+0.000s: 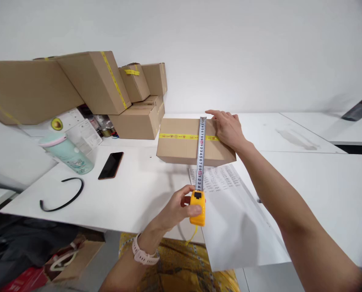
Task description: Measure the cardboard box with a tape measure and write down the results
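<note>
A shut cardboard box sealed with yellow tape lies on the white table. A steel measuring tape blade runs across the box top from its far edge toward me. My left hand is closed around the yellow tape measure case in front of the box. My right hand rests on the box's far right part, fingers pressed down near the blade's hooked end. A printed sheet of paper lies under the box and reaches over the table's front edge.
A stack of cardboard boxes fills the back left. A black phone, a mint-green bottle and a black curved band lie on the left of the table. A dark object sits at the far right.
</note>
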`<state>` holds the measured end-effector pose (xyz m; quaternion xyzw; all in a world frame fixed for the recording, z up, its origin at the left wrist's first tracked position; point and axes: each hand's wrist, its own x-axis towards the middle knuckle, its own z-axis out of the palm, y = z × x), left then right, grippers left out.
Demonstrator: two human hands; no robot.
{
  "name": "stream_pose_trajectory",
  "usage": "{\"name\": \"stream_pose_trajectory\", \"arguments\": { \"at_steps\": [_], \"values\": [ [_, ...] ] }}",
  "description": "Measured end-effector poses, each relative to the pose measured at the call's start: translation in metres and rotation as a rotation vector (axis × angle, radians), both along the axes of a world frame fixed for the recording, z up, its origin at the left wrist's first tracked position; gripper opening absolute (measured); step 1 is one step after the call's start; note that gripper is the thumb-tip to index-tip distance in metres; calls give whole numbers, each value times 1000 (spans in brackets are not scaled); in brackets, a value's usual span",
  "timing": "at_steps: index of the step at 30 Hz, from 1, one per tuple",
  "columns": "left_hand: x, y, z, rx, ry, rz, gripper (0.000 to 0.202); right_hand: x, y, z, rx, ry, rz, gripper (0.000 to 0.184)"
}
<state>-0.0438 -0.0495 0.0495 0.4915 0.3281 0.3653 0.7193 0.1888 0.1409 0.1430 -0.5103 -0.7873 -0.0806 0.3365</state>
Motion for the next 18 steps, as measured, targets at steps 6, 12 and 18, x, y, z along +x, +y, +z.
{"name": "stream_pose_trajectory", "arguments": {
  "at_steps": [6, 12, 18],
  "values": [
    [5, -5, -7, 14, 22, -23, 61, 4, 6, -6, 40, -98, 21, 54],
    [12, -10, -15, 32, 117, -6, 70, 5, 4, -10, 57, -31, 53, 52],
    [11, -11, -17, 52, 143, -19, 68, 3, 1, -10, 69, -40, 49, 53]
  ]
}}
